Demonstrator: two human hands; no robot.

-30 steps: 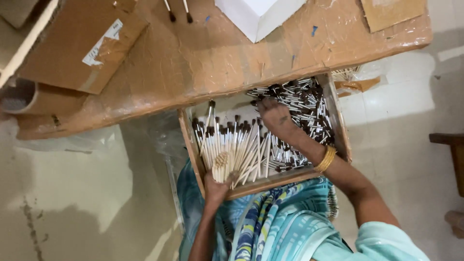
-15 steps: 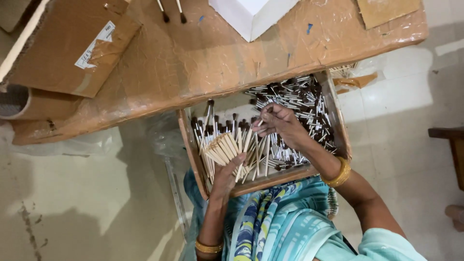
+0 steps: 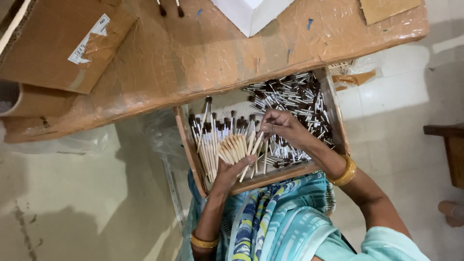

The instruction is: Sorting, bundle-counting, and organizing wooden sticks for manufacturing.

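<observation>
Overhead: two hands sort paintbrushes in a tray below a desk edge.

Largest item is the desk (image 3: 203,63), wrapped in brown paper and clear film; a cardboard box (image 3: 58,43) and a white box (image 3: 251,14) rest on it. Below its near edge sits the wooden tray (image 3: 191,154), on the person's lap. Tray contents: dark-tipped brushes (image 3: 295,96) piled loose at the right, pale-handled brushes (image 3: 208,140) aligned at the left. Left hand (image 3: 232,171), fingers closed, grips a fanned bundle of pale handles (image 3: 234,147) above the tray's near wall. Right hand (image 3: 282,126), fingers pinched shut, holds a single brush (image 3: 252,157) just beside the bundle. Gold bangles (image 3: 345,173) circle both wrists.
</observation>
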